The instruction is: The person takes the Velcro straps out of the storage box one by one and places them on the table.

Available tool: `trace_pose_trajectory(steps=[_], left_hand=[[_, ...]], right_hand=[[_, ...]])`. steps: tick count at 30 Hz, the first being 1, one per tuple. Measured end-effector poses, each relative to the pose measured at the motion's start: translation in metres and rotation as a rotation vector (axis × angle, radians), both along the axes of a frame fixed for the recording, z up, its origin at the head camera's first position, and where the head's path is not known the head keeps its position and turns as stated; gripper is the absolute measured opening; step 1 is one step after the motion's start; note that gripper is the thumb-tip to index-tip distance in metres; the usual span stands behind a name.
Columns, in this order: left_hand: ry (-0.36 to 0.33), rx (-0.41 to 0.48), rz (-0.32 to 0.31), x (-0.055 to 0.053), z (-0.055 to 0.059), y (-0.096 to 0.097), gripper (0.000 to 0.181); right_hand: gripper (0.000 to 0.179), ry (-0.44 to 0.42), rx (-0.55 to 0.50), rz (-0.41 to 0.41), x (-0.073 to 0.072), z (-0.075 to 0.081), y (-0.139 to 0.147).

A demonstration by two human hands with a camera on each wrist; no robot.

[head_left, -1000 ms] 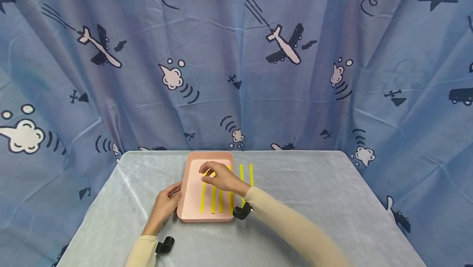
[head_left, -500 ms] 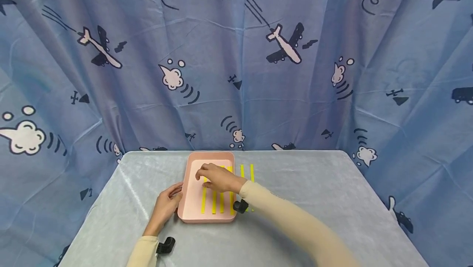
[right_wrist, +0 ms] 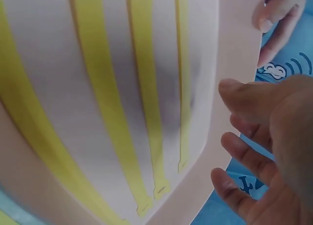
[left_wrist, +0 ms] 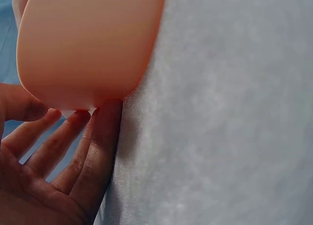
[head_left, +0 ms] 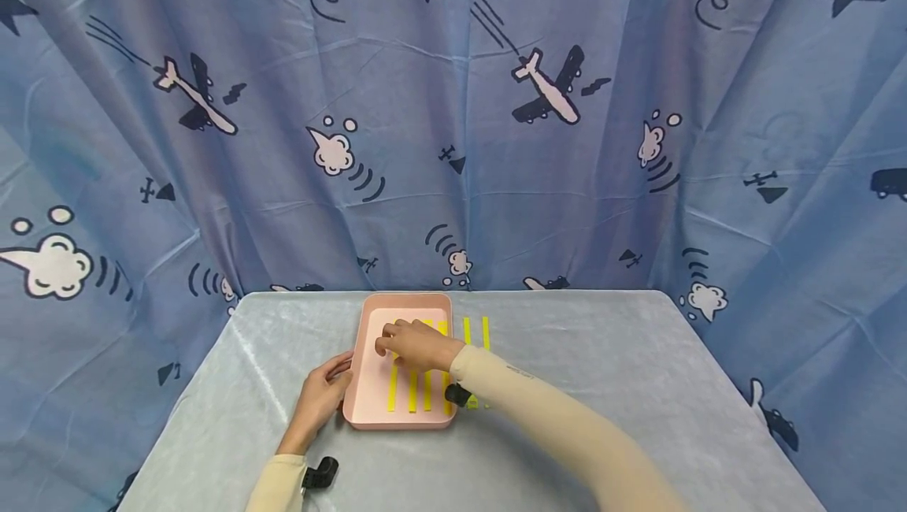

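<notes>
While your left hand (head_left: 320,398) rests straight-fingered against the left wall of the pink tray (head_left: 397,424), your right hand (head_left: 416,345) hangs over it, fingers loosely bent and apart, nothing seen between them. Tray sits by the table's (head_left: 581,386) far edge, left of its middle; four yellow strips (head_left: 413,394) inside, two more on the table just beside its right wall. Tray looks light, smooth, fairly stiff: apt to slide, so steady it by opposite rims. Strips seem thin, flexible, easily creased; pinch lightly near one end.
</notes>
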State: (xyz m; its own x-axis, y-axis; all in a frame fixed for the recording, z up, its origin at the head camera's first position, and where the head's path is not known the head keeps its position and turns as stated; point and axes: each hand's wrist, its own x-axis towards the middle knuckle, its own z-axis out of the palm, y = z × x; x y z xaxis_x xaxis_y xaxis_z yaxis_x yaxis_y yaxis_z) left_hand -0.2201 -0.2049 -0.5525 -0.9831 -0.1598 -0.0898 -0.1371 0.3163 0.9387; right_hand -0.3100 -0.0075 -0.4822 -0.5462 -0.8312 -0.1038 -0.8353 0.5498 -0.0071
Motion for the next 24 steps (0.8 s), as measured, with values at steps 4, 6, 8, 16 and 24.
trace_pose_trajectory(steps=[4,6,8,16,24], left_hand=[[0.000,0.001,0.000,0.000,0.001,0.000,0.042],[0.003,-0.010,0.000,0.000,0.001,0.000,0.042],[0.003,-0.016,-0.001,0.000,0.001,0.000,0.042],[0.009,-0.011,-0.005,0.001,0.002,-0.001,0.042],[0.013,-0.020,-0.005,0.000,0.000,0.000,0.042]], right_hand=[[0.030,0.007,0.050,0.012,-0.002,-0.003,-0.003],[0.030,0.011,0.071,0.019,-0.003,-0.004,-0.004],[0.029,0.014,0.088,0.024,-0.004,-0.006,-0.005],[0.028,0.026,0.123,0.023,-0.009,-0.015,-0.009],[0.021,0.048,0.144,0.019,-0.008,-0.021,-0.014]])
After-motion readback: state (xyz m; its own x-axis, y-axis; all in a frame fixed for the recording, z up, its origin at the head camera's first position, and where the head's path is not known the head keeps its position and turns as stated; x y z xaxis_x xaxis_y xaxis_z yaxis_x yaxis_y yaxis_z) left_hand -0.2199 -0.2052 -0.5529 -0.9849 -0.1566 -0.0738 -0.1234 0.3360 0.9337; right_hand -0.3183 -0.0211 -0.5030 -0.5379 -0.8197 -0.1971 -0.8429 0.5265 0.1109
